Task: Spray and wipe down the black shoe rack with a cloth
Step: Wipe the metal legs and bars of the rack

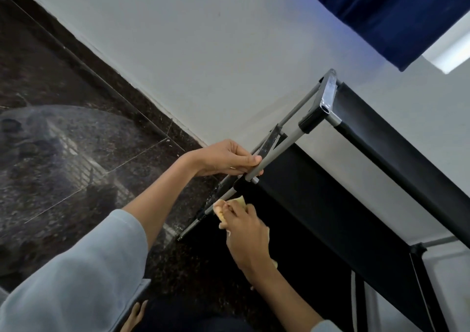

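Note:
The black shoe rack (318, 194) stands against the white wall, with black fabric shelves and grey metal tubes. My left hand (226, 157) grips a grey upright tube at the rack's left end, at the second shelf. Just below it, my right hand (244, 227) presses a pale yellow cloth (239, 200) against a lower grey tube at the shelf's corner. Most of the cloth is hidden under my fingers. No spray bottle is in view.
Dark speckled stone floor (63, 140) fills the left side, with a reflection on it. A white wall (203, 64) runs behind the rack. A dark blue curtain (386, 13) hangs at the top right. My bare foot (134, 316) shows at the bottom.

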The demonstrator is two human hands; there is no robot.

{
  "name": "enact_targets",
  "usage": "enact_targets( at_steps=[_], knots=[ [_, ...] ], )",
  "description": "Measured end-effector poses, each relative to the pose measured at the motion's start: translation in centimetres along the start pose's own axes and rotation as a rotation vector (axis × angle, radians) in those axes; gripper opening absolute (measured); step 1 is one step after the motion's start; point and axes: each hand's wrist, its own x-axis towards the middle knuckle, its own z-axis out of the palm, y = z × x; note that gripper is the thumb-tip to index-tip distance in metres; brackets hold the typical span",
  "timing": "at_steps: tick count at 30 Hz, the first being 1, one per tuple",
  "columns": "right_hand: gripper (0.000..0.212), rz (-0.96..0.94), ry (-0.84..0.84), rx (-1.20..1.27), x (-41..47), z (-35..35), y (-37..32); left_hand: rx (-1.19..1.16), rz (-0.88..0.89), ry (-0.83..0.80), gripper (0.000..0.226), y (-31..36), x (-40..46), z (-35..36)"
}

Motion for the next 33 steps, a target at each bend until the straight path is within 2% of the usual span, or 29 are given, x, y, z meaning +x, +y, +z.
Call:
enact_targets(
  at_steps=[2,4,6,7,11,14,16,19,21,22,24,26,27,29,33],
  knots=[
    [0.042,0.033,0.107,0.098,-0.4,-0.8,0.3,-0.062,0.076,0.169,0.028,-0.8,-0.4,0.2],
    [0.039,0.057,0.315,0.188,-0.1,-2.1,0.8,-0.131,0.117,0.311,0.028,-2.4,-0.7,-0.3],
    [0.039,0.073,0.434,0.171,1.1,-2.5,1.1,-0.112,0.091,0.332,0.036,-4.4,-0.9,-1.0],
    [0.04,0.079,0.432,0.13,1.7,-2.1,1.1,-0.081,0.055,0.323,0.037,-5.4,-0.8,-1.1],
    [0.04,0.034,0.349,0.0,1.9,0.9,0.7,-0.166,-0.083,0.228,0.026,-8.3,-0.2,-0.4],
    [0.045,-0.036,0.214,0.01,0.4,3.1,0.3,-0.273,-0.183,0.23,0.063,-8.6,0.2,-0.5],
    [0.048,-0.065,0.106,0.009,-0.3,4.7,-0.5,-0.278,-0.221,0.212,0.081,-8.8,0.4,-1.0],
    [0.046,-0.059,-0.113,0.149,-0.3,5.7,-1.4,-0.301,-0.221,0.181,0.086,-9.1,0.4,-1.2],
    [0.037,-0.001,-0.24,0.255,-0.6,5.6,-1.0,-0.306,-0.214,0.192,0.087,-9.3,0.5,-1.2],
    [0.034,0.032,-0.235,0.32,-1.1,5.1,-0.8,-0.295,-0.21,0.196,0.087,-9.3,0.6,-1.1],
    [0.037,0.097,0.0,0.445,-1.7,3.3,-0.6,-0.264,-0.2,0.198,0.088,-9.1,0.8,-1.2],
    [0.046,0.083,0.323,0.445,-1.6,1.7,-0.2,-0.23,-0.186,0.179,0.091,-8.8,0.9,-1.3],
    [0.049,0.088,0.43,0.425,-0.9,1.2,0.0,-0.211,-0.181,0.167,0.094,-8.8,1.0,-1.4],
    [0.047,0.111,0.522,0.343,0.6,1.0,0.4,-0.187,-0.187,0.156,0.1,-9.0,1.1,-1.4],
    [0.035,0.06,0.468,0.165,0.6,3.7,0.5,-0.251,-0.161,0.11,0.111,-10.5,1.2,-1.7]
  ],
)
